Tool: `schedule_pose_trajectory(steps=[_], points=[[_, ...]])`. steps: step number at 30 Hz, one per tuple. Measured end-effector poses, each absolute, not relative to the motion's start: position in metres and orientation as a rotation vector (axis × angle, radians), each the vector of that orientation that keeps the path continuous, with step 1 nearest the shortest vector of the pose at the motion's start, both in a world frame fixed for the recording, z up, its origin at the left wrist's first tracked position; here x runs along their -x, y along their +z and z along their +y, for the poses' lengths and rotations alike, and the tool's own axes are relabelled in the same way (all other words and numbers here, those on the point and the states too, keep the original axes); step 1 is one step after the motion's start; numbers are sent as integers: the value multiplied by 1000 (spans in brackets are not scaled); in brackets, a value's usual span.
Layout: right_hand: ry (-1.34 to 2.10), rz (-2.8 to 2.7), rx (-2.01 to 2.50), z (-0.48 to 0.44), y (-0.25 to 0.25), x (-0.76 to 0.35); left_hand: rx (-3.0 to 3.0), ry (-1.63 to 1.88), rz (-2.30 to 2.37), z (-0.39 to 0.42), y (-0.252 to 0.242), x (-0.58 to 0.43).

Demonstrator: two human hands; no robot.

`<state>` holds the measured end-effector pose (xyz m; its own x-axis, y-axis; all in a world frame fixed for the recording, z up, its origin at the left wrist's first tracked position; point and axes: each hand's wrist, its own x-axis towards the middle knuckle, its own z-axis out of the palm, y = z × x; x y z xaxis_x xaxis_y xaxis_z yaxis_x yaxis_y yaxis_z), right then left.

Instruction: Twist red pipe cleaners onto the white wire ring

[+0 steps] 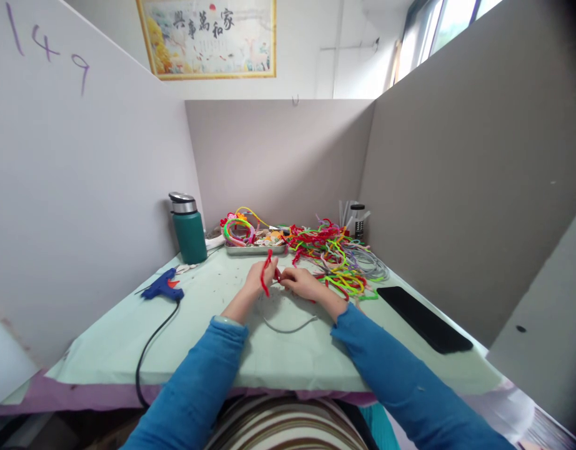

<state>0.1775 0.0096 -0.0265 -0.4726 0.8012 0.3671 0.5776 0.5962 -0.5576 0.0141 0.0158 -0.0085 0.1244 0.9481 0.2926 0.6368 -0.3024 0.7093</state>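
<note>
My left hand (260,277) is closed around a red pipe cleaner (265,286), one fuzzy end of which hangs over the back of the hand. Close beside it, my right hand (301,283) pinches at the red piece between the two hands. The fingertips partly hide where they meet it. On the table just below both hands lies a curved grey cord (288,331); its upper end runs up toward the left hand, and I cannot tell whether it is held.
Ahead stands a metal tray (255,250) of small pieces and coiled bands. Right of it spreads a heap of coloured pipe cleaners (323,240). A blue glue gun (163,286) and green bottle (189,234) are left; a black phone-like slab (423,319) lies right. Panels enclose the table.
</note>
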Motion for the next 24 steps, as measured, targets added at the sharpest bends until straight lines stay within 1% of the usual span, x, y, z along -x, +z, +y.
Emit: schedule_pose_trajectory(steps=[7,12,17,20,24], points=[[476,-2251,1083,9,-28,-178,-1580,1069,1414,19,-8,-12],[448,-2257,1092,8,-27,-177,-1360,1170,1216,19,-5,-11],[380,-2221,1115,11,-28,-179,-1526,1188,1283,17,-6,-12],[317,-2196,1136,13,-29,-179,-1677,1073,1290,13,-8,-15],[295,-2152,1170,13,-29,-178,-1662,890,1324,11,-10,-18]])
